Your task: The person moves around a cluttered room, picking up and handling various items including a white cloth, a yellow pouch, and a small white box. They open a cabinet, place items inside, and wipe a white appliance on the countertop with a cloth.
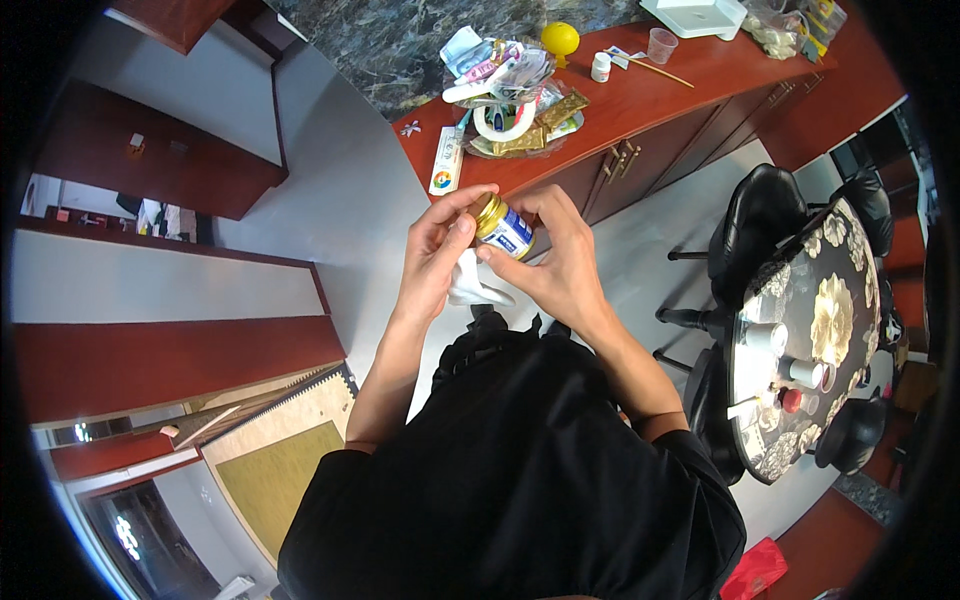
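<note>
A small jar (507, 227) with a gold lid and a blue and white label is held tilted between both hands, in front of the red-brown counter. My left hand (439, 244) has its thumb and fingers at the jar's lid end, and a white cloth or tissue (471, 283) hangs below its palm. On the jar's other side, my right hand (553, 247) grips the body near the base, thumb below and fingers above. Just beyond the hands, a long printed box (448, 161) lies at the counter's edge.
The counter (637, 94) holds a heaped plastic container of packets (499, 67), a roll of white tape (505, 121), a yellow object (559, 39), a white bottle (601, 67), a clear cup (661, 46) and a white tray (697, 15). Rightward stand black chairs (754, 221) and a patterned table (831, 319).
</note>
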Demonstrator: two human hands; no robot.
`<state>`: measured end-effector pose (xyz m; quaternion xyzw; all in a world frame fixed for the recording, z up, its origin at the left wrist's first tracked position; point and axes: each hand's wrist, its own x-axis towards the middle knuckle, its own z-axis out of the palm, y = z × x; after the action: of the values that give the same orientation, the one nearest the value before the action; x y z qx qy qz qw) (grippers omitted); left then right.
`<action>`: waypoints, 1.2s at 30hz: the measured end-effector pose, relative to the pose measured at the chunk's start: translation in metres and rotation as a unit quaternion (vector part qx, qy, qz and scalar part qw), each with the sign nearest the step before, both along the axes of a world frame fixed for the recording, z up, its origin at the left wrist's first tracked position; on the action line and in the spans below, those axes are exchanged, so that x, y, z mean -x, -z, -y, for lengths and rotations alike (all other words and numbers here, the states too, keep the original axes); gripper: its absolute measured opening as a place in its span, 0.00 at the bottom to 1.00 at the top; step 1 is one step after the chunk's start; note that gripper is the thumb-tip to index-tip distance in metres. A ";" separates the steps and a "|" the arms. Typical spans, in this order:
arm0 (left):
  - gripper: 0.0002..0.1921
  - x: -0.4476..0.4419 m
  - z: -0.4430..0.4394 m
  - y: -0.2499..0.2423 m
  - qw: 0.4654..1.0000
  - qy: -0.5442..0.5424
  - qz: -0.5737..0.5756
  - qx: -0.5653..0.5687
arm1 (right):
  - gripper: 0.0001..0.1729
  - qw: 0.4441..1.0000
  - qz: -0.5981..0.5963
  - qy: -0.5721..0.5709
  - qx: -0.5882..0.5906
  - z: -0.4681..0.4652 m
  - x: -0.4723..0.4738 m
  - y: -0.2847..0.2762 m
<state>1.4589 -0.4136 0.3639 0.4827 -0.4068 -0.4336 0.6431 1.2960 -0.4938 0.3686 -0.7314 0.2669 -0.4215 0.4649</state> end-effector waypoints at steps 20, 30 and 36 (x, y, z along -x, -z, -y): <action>0.16 -0.056 -0.027 0.076 0.961 -0.114 0.122 -0.220 | 0.30 0.909 0.085 -0.174 -0.368 0.010 -0.014 0.067; 0.42 -0.105 0.050 0.128 0.769 -0.170 0.519 -0.332 | 0.27 0.932 0.005 -0.062 -0.357 0.009 -0.031 0.090; 0.30 -0.130 0.038 0.155 0.790 -0.201 0.515 -0.266 | 0.26 0.956 -0.031 -0.011 -0.290 0.004 -0.045 0.086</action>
<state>1.5893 -0.4519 0.2087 0.8573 -0.4401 -0.0725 0.2570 1.3408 -0.4982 0.2828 -0.5804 0.3844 -0.2978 0.6532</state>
